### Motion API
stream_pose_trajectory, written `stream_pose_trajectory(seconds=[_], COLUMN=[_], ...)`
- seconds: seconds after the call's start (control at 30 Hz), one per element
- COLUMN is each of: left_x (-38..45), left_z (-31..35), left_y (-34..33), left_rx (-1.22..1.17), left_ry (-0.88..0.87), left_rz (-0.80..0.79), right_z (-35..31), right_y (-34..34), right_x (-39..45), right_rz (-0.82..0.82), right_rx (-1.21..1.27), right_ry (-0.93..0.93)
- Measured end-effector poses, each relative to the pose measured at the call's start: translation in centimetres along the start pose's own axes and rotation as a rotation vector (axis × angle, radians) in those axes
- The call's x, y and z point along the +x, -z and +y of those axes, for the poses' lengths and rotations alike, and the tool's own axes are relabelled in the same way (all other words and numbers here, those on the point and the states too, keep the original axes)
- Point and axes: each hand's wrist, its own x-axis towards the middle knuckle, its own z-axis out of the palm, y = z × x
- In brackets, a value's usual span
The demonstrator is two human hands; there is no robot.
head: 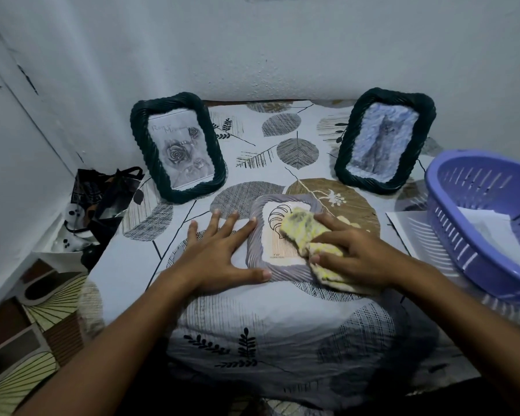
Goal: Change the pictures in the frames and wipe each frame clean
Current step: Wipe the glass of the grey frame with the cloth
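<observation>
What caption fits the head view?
Right hand wipes the grey frame with a cloth; left hand steadies it.

A purple plastic basket (475,223) sitting at the right edge of the leaf-patterned surface (270,151), white papers (493,232) lying inside it, dark bags (102,202) slumping off the left edge.

Single head-worn wide-angle view, angled forward and down at close range onto the tabletop (282,319); the wall (282,46) fills the upper part of the view.
</observation>
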Motion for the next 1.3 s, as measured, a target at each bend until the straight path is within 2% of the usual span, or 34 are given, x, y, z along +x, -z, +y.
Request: stream_pose_trajectory(seconds=[0.17, 0.47, 0.67, 0.97, 1.3], left_x=[0.0, 0.2, 0.2, 0.3, 0.2], left_z=[0.1, 0.0, 0.1, 0.0, -0.1], left_y=[0.3, 0.1, 0.2, 0.1, 0.1], left_rx=[-0.032, -0.03, -0.033, -0.018, -0.018], left_ry=[0.001, -0.003, -0.011, -0.016, -0.016], left_rz=[-0.014, -0.016, -0.02, -0.015, 0.024], right_z=[0.6, 0.3, -0.8, -4.3, -5.8], right_y=[-0.1, 0.5, 0.5, -1.3, -2.1], right_x=[0.1, 5.0, 6.5, 7.6, 3.3], right_rz=[0.058, 0.086, 0.088, 0.022, -0.042], right_rx=[0.054, -0.147, -0.159, -0.379, -0.361], right_ry=[0.034, -0.163, -0.195, -0.089, 0.082])
